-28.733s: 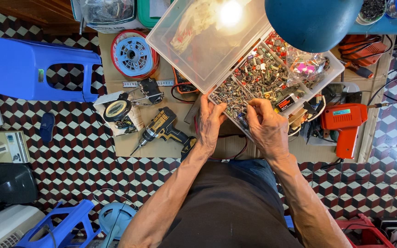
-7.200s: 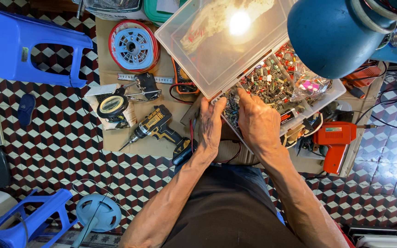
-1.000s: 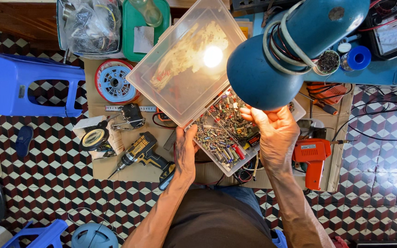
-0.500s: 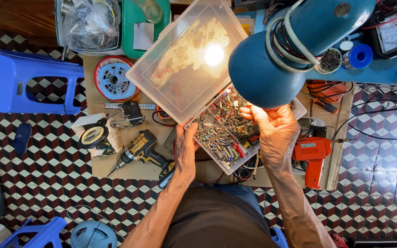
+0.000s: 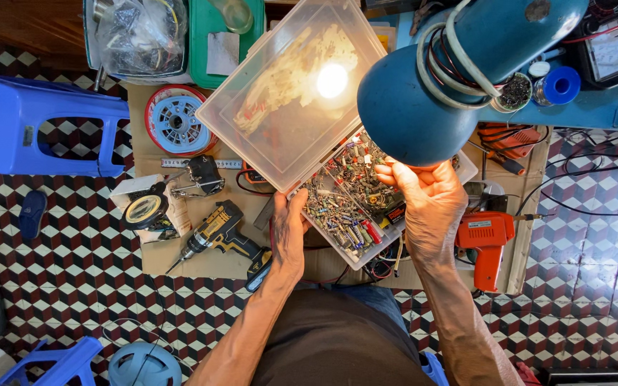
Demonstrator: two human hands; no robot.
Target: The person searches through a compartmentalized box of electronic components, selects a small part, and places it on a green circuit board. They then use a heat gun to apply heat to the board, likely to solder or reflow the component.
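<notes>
Left hand (image 5: pixel 289 232) grips the near edge of the clear plastic compartment box of small electronic parts (image 5: pixel 348 207). Right hand (image 5: pixel 427 204), at 3 o'clock of it, fingers curled over the box; grasp cannot be told.

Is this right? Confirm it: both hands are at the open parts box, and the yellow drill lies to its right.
Not quite. In the head view the yellow drill lies left of the parts box, not right. The left hand and right hand are both at the box.
</notes>
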